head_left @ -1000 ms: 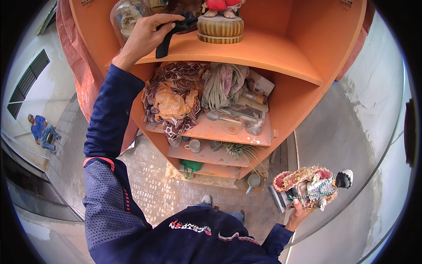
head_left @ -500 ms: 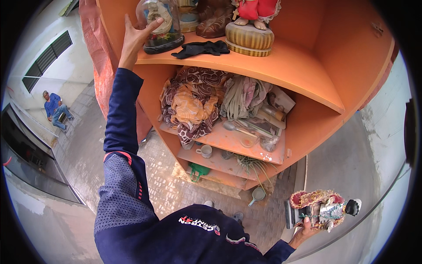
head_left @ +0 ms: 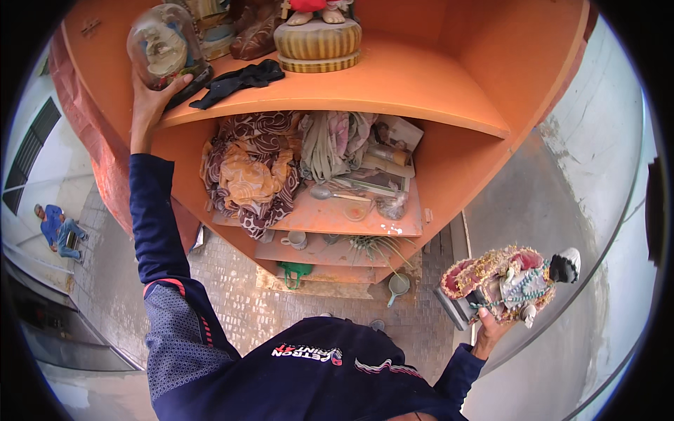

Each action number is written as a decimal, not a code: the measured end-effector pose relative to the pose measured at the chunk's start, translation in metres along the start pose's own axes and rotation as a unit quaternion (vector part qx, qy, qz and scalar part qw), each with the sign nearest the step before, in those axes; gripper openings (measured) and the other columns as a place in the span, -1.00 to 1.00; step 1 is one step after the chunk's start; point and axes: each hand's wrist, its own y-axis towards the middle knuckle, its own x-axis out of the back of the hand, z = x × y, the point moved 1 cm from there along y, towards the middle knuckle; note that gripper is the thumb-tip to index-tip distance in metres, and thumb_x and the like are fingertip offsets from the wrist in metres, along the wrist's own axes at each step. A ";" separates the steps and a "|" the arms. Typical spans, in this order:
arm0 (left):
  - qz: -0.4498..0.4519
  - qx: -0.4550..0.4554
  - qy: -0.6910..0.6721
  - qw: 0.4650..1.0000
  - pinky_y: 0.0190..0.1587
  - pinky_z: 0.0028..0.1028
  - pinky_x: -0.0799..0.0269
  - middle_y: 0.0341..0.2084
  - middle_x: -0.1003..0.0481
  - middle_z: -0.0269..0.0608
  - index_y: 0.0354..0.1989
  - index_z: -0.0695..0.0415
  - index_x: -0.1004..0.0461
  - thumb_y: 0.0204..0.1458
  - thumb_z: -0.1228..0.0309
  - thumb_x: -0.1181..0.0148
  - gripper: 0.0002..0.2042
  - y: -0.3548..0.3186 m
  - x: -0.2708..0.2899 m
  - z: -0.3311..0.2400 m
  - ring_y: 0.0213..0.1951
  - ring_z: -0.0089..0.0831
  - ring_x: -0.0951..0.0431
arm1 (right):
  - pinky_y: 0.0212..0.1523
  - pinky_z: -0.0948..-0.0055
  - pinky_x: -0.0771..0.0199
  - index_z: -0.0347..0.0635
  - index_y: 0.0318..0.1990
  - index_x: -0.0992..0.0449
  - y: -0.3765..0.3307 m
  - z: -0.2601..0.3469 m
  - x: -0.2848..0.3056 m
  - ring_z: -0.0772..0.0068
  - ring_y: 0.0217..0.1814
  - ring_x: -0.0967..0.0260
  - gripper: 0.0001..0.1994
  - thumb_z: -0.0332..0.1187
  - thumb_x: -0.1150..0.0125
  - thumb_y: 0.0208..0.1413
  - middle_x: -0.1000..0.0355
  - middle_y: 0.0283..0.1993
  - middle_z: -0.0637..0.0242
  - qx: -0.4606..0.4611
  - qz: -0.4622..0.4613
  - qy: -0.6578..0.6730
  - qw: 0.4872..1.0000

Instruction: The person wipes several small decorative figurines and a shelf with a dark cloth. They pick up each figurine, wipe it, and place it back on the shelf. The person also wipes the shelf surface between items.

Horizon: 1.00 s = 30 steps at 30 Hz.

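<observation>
At the upper left, my left hand (head_left: 151, 98) grips a clear glass dome (head_left: 165, 45) with a small pale figurine inside and a dark base. My thumb lies along the front of that base; the other fingers are mostly hidden by the dome, which tilts at the left edge of the orange shelf (head_left: 414, 77). Off to the lower right, my right hand (head_left: 491, 328) holds a dressed statuette (head_left: 502, 284) lying on its side, away from the cabinet. It has a red robe with fringed trim, a beaded string, dark hair and a grey block base.
A black cloth (head_left: 242, 81) lies beside the dome, near a brown boot-shaped object (head_left: 254, 31) and a statue on a striped round pedestal (head_left: 317, 43). Lower shelves hold bundled cloths (head_left: 256, 172), a mug (head_left: 296, 240) and a green bag (head_left: 293, 272). A seated person (head_left: 60, 228) is at far left.
My left hand has gone from spread fingers beside the dome to gripping it low, and the dome now leans. The view has shifted right, and my right hand has raised the statuette slightly.
</observation>
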 end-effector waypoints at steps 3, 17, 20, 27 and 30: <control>0.017 0.048 -0.015 0.999 0.22 -0.36 -0.28 0.16 -0.30 0.17 0.29 0.41 -0.08 -0.30 0.14 -0.60 0.04 0.003 -0.005 0.001 0.17 -0.16 -0.38 | 0.31 0.23 -0.24 -0.36 0.30 -0.12 0.028 0.043 -0.026 0.19 0.26 -0.27 0.01 -0.33 -0.58 -0.40 -0.28 0.22 0.14 0.067 0.044 0.023 0.997; -0.047 0.051 0.058 0.996 0.34 -0.27 -0.09 0.31 -0.15 0.19 0.40 0.32 0.05 -0.30 -0.05 -0.52 0.16 -0.006 -0.005 0.001 0.35 -0.07 -0.17 | -0.16 0.47 -0.53 -0.34 -0.11 -0.52 0.205 0.247 -0.300 0.47 -0.23 -0.51 -0.62 -0.40 -0.43 -0.13 -0.57 -0.21 0.31 0.295 0.182 -0.059 0.936; -0.049 0.087 0.084 0.991 0.32 -0.24 -0.13 0.30 -0.18 0.20 0.41 0.27 0.06 -0.32 -0.11 -0.50 0.18 -0.009 -0.005 -0.002 0.32 -0.03 -0.21 | -0.19 0.45 -0.52 -0.34 -0.14 -0.56 0.254 0.222 -0.327 0.43 -0.21 -0.50 -0.60 -0.34 -0.48 -0.17 -0.56 -0.19 0.25 0.303 0.110 -0.103 0.941; -0.075 0.092 0.094 0.989 0.28 -0.20 -0.19 0.30 -0.19 0.21 0.43 0.15 0.07 -0.33 -0.12 -0.49 0.18 -0.010 -0.006 -0.007 0.30 0.02 -0.26 | -0.03 0.43 -0.52 -0.19 -0.11 -0.60 0.363 0.149 -0.368 0.46 -0.09 -0.52 -0.45 -0.24 -0.59 -0.36 -0.57 -0.12 0.29 0.243 0.138 -0.083 0.956; -0.070 0.109 0.088 0.988 0.28 -0.21 -0.19 0.30 -0.19 0.20 0.43 0.15 0.07 -0.33 -0.11 -0.49 0.17 -0.011 -0.006 -0.008 0.30 0.03 -0.26 | -0.05 0.43 -0.52 -0.21 -0.12 -0.60 0.394 0.136 -0.387 0.47 -0.11 -0.51 -0.50 -0.30 -0.58 -0.32 -0.57 -0.13 0.33 0.157 0.196 -0.076 0.965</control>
